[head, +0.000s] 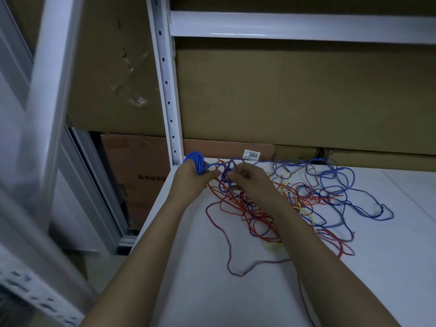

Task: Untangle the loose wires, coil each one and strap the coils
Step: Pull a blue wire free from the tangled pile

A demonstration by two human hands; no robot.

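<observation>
Head view
Left hand [192,177]: curled round a blue coil [197,161] at the shelf's far left corner, fingers closed on it.
Right hand [247,177]: fingertips pinched together on a blue strand [227,172] leading from the coil.
Tangle [295,204]: red, blue and yellow wires, spread loose on the white shelf [389,267], partly under the right forearm.
Upright post [168,102]: white, perforated, just behind the coil.
Cardboard boxes [295,95]: stacked behind the shelf; label [252,154] reading 3055.

the right hand [250,179] hides its own fingertips – its grip on the blue wire [226,172] can't be judged.
</observation>
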